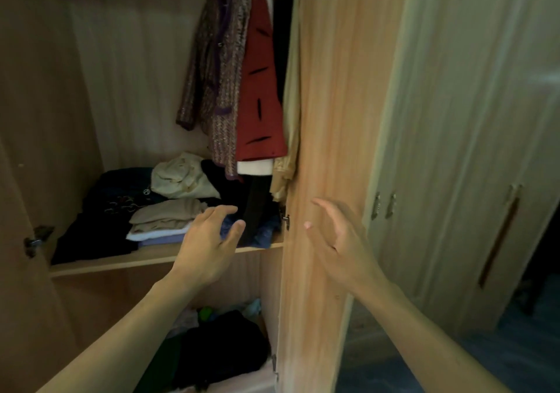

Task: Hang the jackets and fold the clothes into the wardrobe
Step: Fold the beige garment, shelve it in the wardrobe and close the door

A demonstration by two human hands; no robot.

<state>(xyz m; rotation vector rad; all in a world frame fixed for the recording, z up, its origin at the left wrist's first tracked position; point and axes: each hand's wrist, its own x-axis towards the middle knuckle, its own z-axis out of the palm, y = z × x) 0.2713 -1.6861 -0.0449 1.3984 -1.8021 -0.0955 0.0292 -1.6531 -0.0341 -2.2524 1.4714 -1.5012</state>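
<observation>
Wooden wardrobe [327, 89], one red jacket [260, 89], left hand [209, 241], right hand [336, 241] (both empty)

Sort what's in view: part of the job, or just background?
Job: red jacket and tweed jacket, hanging; folded stack on the wardrobe shelf; left hand and right hand, both empty.
Background: closed doors at right; door hinge at left.

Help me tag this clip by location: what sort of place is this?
Probably a home bedroom, at an open wooden wardrobe: jackets hang inside, folded clothes lie on its shelf, closed doors stand alongside.
</observation>
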